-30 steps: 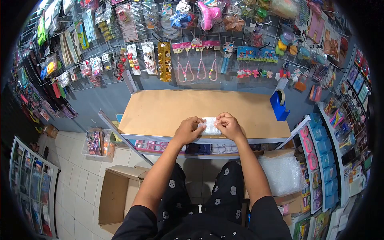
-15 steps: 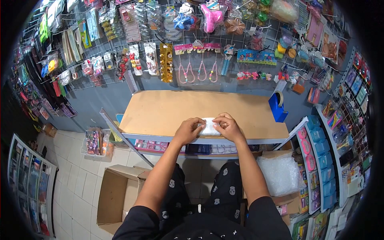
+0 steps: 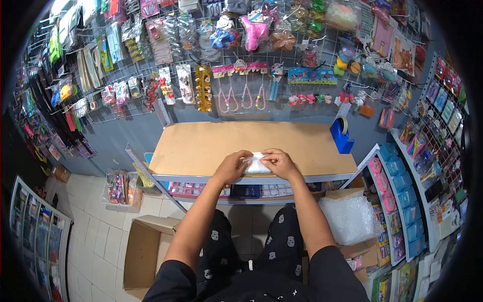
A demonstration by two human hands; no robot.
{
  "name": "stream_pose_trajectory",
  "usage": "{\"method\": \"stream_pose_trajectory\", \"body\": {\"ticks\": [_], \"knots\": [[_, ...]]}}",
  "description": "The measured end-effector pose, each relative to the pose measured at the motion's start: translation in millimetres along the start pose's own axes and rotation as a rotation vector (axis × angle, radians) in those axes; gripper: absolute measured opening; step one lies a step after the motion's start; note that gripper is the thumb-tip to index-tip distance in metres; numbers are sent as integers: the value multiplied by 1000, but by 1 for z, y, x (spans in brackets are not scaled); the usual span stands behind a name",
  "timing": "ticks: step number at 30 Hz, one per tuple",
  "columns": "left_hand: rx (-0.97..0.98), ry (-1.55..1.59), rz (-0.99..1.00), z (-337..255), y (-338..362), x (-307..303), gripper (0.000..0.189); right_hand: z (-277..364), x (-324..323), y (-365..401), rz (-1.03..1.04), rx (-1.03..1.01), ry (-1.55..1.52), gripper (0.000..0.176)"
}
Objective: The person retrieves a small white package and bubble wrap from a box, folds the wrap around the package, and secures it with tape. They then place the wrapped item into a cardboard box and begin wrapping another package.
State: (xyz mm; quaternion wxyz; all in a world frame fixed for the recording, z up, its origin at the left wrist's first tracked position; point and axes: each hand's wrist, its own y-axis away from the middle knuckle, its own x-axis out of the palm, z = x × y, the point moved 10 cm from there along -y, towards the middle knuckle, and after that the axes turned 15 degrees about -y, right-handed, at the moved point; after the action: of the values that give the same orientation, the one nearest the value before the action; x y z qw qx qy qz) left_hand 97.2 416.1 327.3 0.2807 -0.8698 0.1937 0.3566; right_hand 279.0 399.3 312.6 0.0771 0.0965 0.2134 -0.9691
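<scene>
A small white packet, seemingly bubble wrap (image 3: 257,165), rests on the front edge of the brown tabletop (image 3: 211,141). My left hand (image 3: 233,166) closes its fingers on the packet's left side. From the right, my right hand (image 3: 279,163) pinches the packet's upper right part with thumb and fingertips. The two hands are a short way apart, with the packet between them. What the packet wraps cannot be seen.
A blue tape dispenser (image 3: 342,136) stands at the table's right end. Bubble wrap (image 3: 348,217) lies in a box at the lower right. An open cardboard box (image 3: 143,251) is on the floor at left. Goods hang on the wall grid (image 3: 191,53) behind the table.
The camera view has shifted slightly. My right hand's fingers have moved inward over the packet, closer to my left hand. The packet's top looks more folded.
</scene>
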Motion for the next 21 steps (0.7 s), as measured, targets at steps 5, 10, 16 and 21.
{"method": "stream_pose_trajectory", "body": {"ticks": [5, 10, 16, 21], "knots": [[207, -156, 27, -18, -8, -5, 20, 0, -1, 1, -32, 1, -1, 18], [212, -79, -68, -7, -4, 1, 19, 2, -1, 2, -58, -14, 23, 19], [140, -106, -102, 5, -2, 4, 17, 9, -1, 1, -62, -13, 82, 21], [-138, 201, 72, 23, 0, 13, 27, -5, -3, 2, -81, -78, 3, 20]]}}
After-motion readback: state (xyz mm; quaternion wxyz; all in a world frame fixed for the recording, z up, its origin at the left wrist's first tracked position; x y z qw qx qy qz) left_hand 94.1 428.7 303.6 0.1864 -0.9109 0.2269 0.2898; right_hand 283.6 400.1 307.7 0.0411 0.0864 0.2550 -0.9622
